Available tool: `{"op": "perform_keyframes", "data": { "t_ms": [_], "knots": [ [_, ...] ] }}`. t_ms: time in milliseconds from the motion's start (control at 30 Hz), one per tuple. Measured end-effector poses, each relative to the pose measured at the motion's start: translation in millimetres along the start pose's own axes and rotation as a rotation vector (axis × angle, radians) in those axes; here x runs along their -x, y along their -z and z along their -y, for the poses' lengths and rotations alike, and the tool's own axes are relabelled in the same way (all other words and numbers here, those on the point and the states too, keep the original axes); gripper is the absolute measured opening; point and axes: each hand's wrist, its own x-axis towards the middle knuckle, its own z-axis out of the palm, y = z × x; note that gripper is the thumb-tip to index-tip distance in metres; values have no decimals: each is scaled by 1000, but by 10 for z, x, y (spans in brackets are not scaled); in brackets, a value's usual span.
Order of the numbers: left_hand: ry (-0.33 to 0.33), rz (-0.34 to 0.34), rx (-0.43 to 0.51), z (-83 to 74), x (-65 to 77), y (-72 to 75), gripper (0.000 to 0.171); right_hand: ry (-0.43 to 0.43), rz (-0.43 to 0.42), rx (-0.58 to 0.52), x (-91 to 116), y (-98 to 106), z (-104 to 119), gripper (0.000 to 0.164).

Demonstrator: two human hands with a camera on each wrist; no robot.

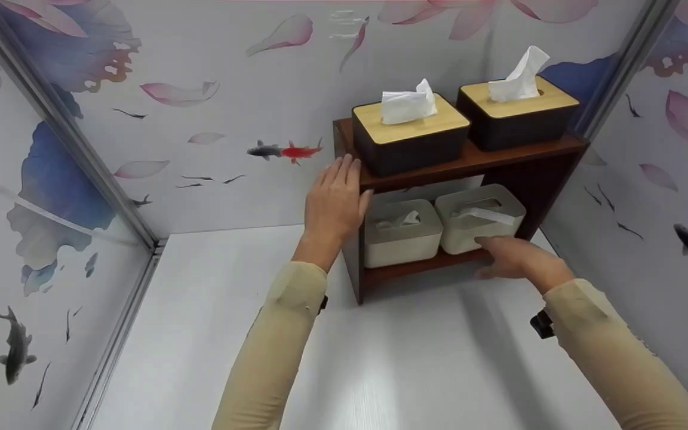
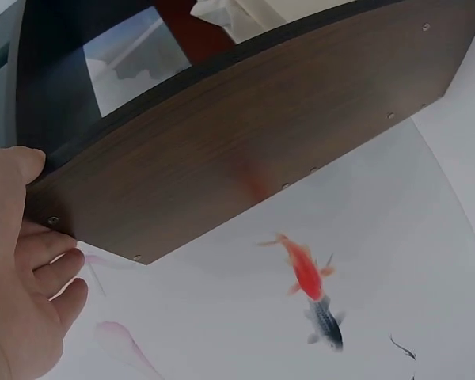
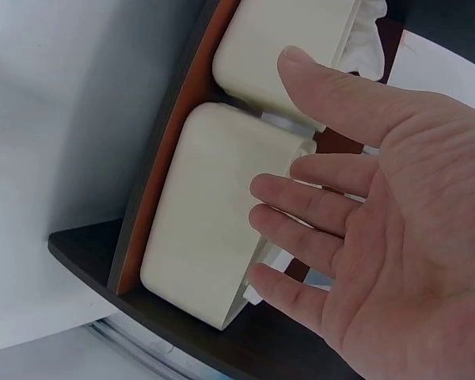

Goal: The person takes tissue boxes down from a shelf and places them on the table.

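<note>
A small dark-brown two-tier shelf (image 1: pixel 526 156) stands against the back wall. My left hand (image 1: pixel 335 194) holds its upper left corner, the thumb at the front edge and the fingers over the top end of the side panel (image 2: pixel 245 150). My right hand (image 1: pixel 520 260) hovers before the lower tier, its palm facing the shelf in the right wrist view and its fingers spread, nothing held. Behind those fingers sits a cream tissue box (image 3: pixel 210 206); another cream tissue box (image 1: pixel 402 239) stands left of it. Both have white tissues poking out.
On the top board stand two black tissue boxes with wooden lids, one left (image 1: pixel 412 146) and one right (image 1: pixel 523 122), each with a tissue sticking up. A white table (image 1: pixel 368 358) lies below. Walls printed with fish and petals (image 1: pixel 230 107) enclose the back and both sides.
</note>
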Motion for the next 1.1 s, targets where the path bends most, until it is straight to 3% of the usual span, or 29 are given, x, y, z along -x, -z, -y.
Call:
{"op": "perform_keyframes", "data": {
  "t_ms": [267,600,833,933,1100],
  "knots": [
    [-20,-12,-20,167,39,-9,58,-25,9,-15,55,-18,-83,80],
    [-46,-83,-39,358,85,-46,56,-86,23,-71,175,2,-229,83],
    [-36,-81,-22,490,107,-52,54,-83,11,-92,224,50,-319,81],
    [-32,-69,-20,537,118,-46,54,-112,13,-70,266,106,-379,80],
    [-23,-43,4,602,141,-21,55,-236,-7,17,403,303,-500,67]
  ]
}}
